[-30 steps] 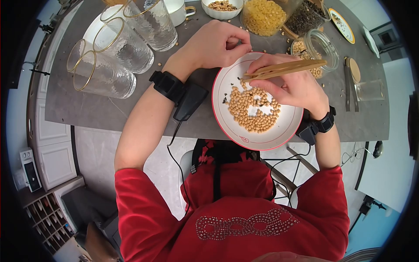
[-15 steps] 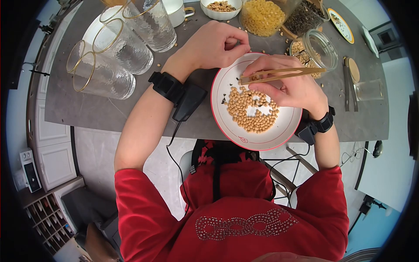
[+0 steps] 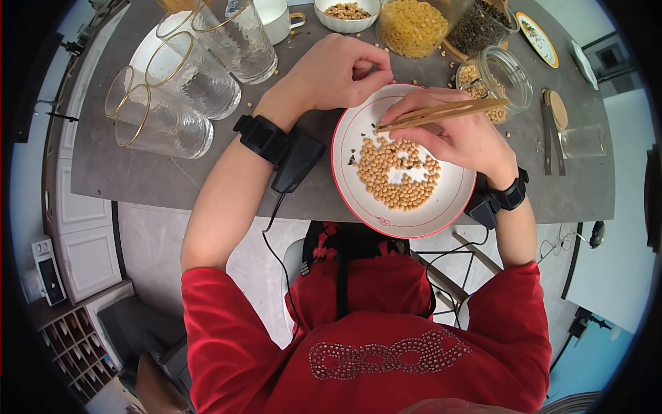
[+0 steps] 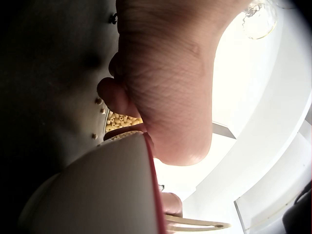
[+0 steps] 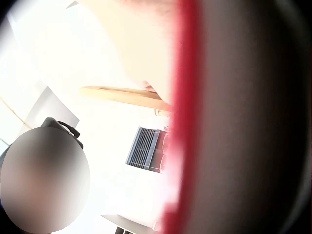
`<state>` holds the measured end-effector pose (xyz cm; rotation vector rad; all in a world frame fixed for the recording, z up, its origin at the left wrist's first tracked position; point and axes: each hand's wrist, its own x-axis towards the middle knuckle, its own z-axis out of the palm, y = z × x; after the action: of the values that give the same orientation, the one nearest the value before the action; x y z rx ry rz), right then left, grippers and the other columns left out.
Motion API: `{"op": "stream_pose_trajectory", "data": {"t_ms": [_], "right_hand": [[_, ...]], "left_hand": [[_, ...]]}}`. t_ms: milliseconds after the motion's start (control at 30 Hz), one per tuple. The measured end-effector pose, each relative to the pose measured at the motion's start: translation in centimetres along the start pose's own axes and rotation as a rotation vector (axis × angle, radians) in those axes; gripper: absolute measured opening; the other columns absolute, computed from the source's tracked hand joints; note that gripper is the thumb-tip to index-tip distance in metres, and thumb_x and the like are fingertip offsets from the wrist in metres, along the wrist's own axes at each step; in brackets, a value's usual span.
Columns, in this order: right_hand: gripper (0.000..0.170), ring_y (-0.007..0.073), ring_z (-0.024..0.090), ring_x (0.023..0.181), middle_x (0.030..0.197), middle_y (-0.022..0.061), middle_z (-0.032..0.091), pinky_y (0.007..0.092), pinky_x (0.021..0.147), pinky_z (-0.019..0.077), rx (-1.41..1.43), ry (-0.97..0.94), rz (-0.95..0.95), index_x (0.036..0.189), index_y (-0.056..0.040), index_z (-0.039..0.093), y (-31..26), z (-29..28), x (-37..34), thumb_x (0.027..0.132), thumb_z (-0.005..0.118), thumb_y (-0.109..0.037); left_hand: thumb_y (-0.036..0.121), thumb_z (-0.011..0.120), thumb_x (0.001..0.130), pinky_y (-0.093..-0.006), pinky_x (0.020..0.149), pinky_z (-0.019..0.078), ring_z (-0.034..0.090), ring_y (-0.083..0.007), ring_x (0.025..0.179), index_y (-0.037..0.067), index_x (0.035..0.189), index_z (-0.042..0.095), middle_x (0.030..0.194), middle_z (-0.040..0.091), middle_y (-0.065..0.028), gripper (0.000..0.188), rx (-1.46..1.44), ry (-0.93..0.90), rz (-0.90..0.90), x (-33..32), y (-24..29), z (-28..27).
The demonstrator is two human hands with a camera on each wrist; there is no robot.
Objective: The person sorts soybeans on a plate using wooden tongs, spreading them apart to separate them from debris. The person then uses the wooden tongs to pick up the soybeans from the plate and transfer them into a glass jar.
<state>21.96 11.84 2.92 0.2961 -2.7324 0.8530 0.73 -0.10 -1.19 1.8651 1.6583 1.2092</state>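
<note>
A white plate with a red rim (image 3: 442, 222) lies near the table's front edge, holding many tan beans (image 3: 393, 181) and a few dark bits. My right hand (image 3: 455, 131) pinches wooden tongs (image 3: 448, 111) above the plate's far side; their tips are close together over the upper left of the plate. Whether they hold a bean cannot be told. My left hand (image 3: 343, 69) is curled at the plate's upper left edge, beside the rim, with nothing seen in it. In the left wrist view, the left hand (image 4: 165, 83) touches or nearly touches the plate's rim.
Gold-rimmed glasses (image 3: 169, 124) stand at the left. Along the back are a white cup (image 3: 274, 22), a bowl of beans (image 3: 347, 22), a jar of yellow pasta (image 3: 412, 29) and a jar of dark bits (image 3: 479, 29). An open glass jar (image 3: 512, 86) of beans stands behind my right hand.
The tongs' tips have moved slightly left over the plate, and their two arms are closer together. The left hand has kept its pose at the rim.
</note>
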Motion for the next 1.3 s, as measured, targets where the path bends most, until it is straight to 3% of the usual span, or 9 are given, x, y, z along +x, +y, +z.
{"op": "stream_pose_trajectory", "data": {"t_ms": [267,367,533,667,800,900,967,1133,1300], "right_hand": [[0.013,0.0299,0.067,0.087,0.098,0.0046,0.07,0.0379,0.077,0.0541,-0.003,0.024,-0.005,0.102,-0.0084,0.071,0.4,0.1,-0.3,0.093,0.072,-0.018],[0.011,0.0267,0.069,0.086,0.099,0.0058,0.071,0.0352,0.076,0.0545,0.02,0.053,0.03,0.103,-0.0061,0.071,0.0,-0.7,-0.4,0.093,0.073,-0.011],[0.014,0.0179,0.069,0.083,0.102,0.0087,0.072,0.0299,0.071,0.0534,0.027,0.451,-0.038,0.103,0.0,0.071,0.7,-2.7,-0.9,0.089,0.074,0.002],[0.013,0.0129,0.064,0.078,0.097,0.0071,0.067,0.0273,0.068,0.0522,0.259,0.611,0.04,0.108,0.0015,0.063,1.4,-4.2,-2.2,0.096,0.069,0.0],[0.013,0.0107,0.06,0.075,0.095,0.0051,0.063,0.0248,0.065,0.0489,0.193,0.798,0.052,0.11,-0.001,0.06,2.1,-6.0,-2.9,0.101,0.066,-0.008],[0.014,0.0101,0.058,0.073,0.094,0.0044,0.064,0.0241,0.064,0.0477,0.166,0.843,0.044,0.111,-0.0019,0.06,3.3,-7.0,-3.5,0.102,0.065,-0.011],[0.013,0.0099,0.058,0.071,0.094,0.0039,0.064,0.0241,0.064,0.0475,0.168,0.87,0.028,0.11,-0.0017,0.061,3.6,-7.8,-4.0,0.102,0.066,-0.011],[0.016,0.0086,0.063,0.071,0.088,0.0039,0.071,0.0231,0.068,0.0493,-0.236,0.865,0.251,0.104,-0.0012,0.066,3.5,-8.2,-3.9,0.098,0.072,-0.015],[0.017,0.008,0.066,0.075,0.088,0.0042,0.072,0.0237,0.07,0.0515,-0.212,0.815,0.274,0.105,-0.0017,0.067,3.2,-8.0,-3.4,0.096,0.074,-0.014]], "left_hand": [[0.011,0.068,0.093,-0.026,0.05,0.0274,0.035,-0.0044,0.053,0.002,0.086,0.07,0.055,0.044,0.004,0.013,0.029,0.003,0.014,0.1,0.1,-0.1],[0.012,0.068,0.093,-0.0264,0.05,0.0274,0.034,-0.0045,0.053,0.002,0.085,0.07,0.055,0.044,0.0036,0.013,0.038,0.013,0.005,0.1,0.4,-0.2],[0.013,0.069,0.093,-0.0268,0.05,0.0274,0.034,-0.0049,0.052,0.002,0.084,0.07,0.054,0.043,0.0034,0.014,0.029,0.017,0.005,0.1,0.0,-0.1],[0.014,0.069,0.093,-0.027,0.05,0.0277,0.035,-0.0049,0.052,0.002,0.084,0.07,0.054,0.043,0.003,0.015,0.064,0.024,0.01,0.1,0.1,-0.2],[0.014,0.069,0.092,-0.0271,0.05,0.028,0.035,-0.0052,0.052,0.002,0.083,0.071,0.054,0.044,0.0025,0.015,0.033,0.015,-0.019,0.0,0.3,-0.1],[0.014,0.07,0.092,-0.027,0.05,0.0281,0.035,-0.0053,0.051,0.002,0.083,0.071,0.054,0.046,0.0019,0.015,0.038,0.02,-0.013,0.0,0.4,-0.1],[0.019,0.071,0.087,-0.0335,0.052,0.0342,0.04,-0.0176,0.047,0.007,0.082,0.071,0.051,0.046,-0.0034,0.013,0.043,0.027,-0.067,0.0,0.4,-0.2],[0.018,0.071,0.087,-0.033,0.051,0.0338,0.039,-0.0169,0.047,0.007,0.082,0.071,0.051,0.046,-0.0034,0.012,0.04,0.029,-0.058,0.1,0.3,-0.1],[0.018,0.071,0.087,-0.0328,0.051,0.0342,0.04,-0.0162,0.047,0.007,0.083,0.072,0.052,0.048,-0.0034,0.012,0.057,0.023,-0.063,0.3,0.1,-0.3]]}}
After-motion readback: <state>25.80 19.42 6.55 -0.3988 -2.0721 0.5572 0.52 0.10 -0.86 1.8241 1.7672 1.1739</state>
